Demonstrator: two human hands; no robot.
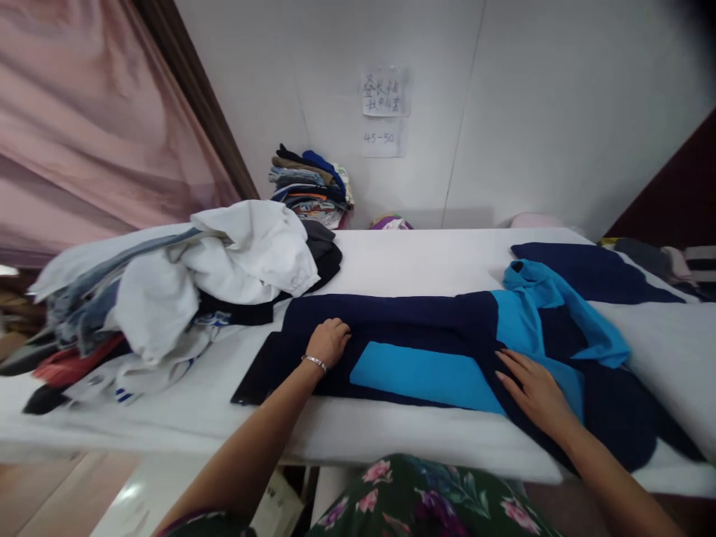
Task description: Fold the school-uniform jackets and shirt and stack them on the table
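A navy and bright blue garment (436, 350) lies spread across the white table (403, 261) in front of me. My left hand (329, 341), with a bracelet on the wrist, rests on its left part with the fingers curled into the navy cloth. My right hand (531, 388) lies flat on the garment with fingers stretched out, at the edge where navy meets blue. The blue collar or hood (537, 287) is bunched up beyond my right hand.
A heap of white, grey, red and dark clothes (184, 291) covers the table's left side. A stack of folded clothes (310, 186) stands at the back by the wall, under paper notes (385, 93). A pink curtain (83, 112) hangs at the left.
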